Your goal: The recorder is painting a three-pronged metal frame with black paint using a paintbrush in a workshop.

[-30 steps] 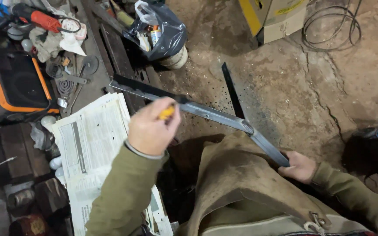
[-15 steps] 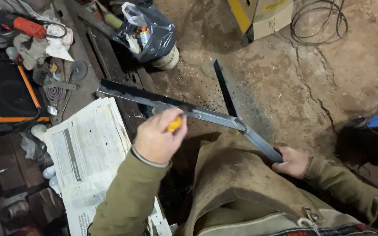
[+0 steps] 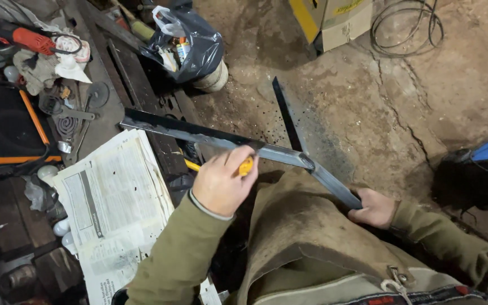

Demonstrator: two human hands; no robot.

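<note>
The left hand has its fingers curled tight around a small yellow-orange marker, whose tip sits against the long dark metal bar. That bar runs slantwise from above the newspaper down across the person's lap, over a tan leather apron. The right hand closes its fingers around the bar's lower end. A second dark strip stands off the bar at an angle, over the cracked concrete floor. Farther off lie a black plastic bag, a red power tool, a cardboard box and a coil of wire
</note>
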